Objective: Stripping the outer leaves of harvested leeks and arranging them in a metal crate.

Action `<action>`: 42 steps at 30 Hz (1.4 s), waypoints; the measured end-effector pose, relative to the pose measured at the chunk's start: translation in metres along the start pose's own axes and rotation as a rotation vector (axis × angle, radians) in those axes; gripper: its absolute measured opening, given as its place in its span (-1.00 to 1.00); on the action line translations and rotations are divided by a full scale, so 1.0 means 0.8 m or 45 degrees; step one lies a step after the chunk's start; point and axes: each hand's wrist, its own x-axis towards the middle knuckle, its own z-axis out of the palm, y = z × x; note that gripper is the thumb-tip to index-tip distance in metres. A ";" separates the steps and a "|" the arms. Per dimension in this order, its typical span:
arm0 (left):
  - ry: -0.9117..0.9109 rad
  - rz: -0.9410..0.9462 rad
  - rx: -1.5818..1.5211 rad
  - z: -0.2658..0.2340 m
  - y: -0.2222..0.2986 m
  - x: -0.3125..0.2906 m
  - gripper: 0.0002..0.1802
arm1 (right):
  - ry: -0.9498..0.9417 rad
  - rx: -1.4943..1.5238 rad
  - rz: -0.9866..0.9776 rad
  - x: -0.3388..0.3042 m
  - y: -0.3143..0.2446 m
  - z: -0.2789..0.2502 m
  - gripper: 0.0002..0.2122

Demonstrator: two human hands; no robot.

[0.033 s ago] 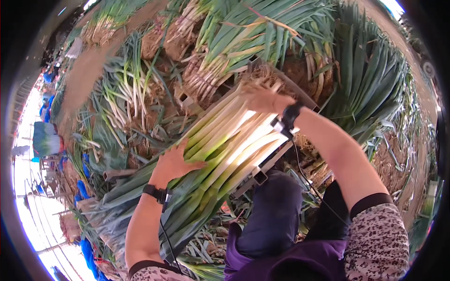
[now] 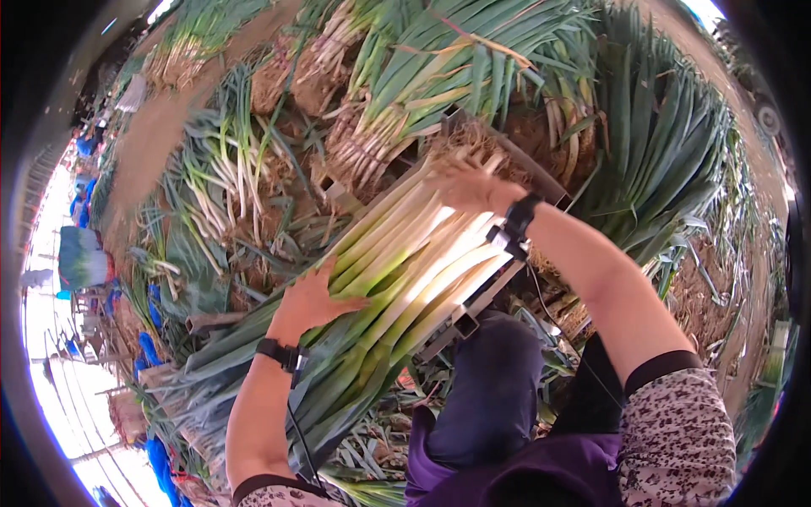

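A thick pile of leeks (image 2: 372,296) lies slantwise in front of me, white stems and roots at the upper right, dark green leaves at the lower left. Across the pale green middle of the stems rests my left hand (image 2: 314,300), fingers spread and thumb apart. My right hand (image 2: 469,188) lies over the white stems close to the roots, its fingers stretched out and slightly blurred. Neither hand is closed around a stem. Under the pile a metal frame (image 2: 460,325) shows at the near side, with a bar beyond the root ends.
Bundled leeks (image 2: 473,63) lie beyond the frame, and a large dark green heap (image 2: 659,135) stands at the right. Loose leeks (image 2: 232,169) are scattered on soil at the left. My knee (image 2: 498,380) is close to the frame. Cables run from both wrist straps.
My right hand has shifted slightly toward me and to the left. The stems on the near side lie closer in to the pile. My left hand stays almost in place.
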 end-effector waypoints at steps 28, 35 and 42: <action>0.187 -0.228 0.112 0.001 -0.009 -0.090 0.27 | 0.284 -0.057 0.106 -0.004 -0.016 0.037 -0.37; 0.309 -0.190 0.066 0.010 -0.006 -0.073 0.14 | 0.277 -0.041 0.193 -0.007 -0.025 0.019 -0.43; 0.377 -0.110 0.120 0.040 -0.030 -0.086 0.15 | 0.373 0.419 0.230 -0.051 -0.054 0.030 -0.15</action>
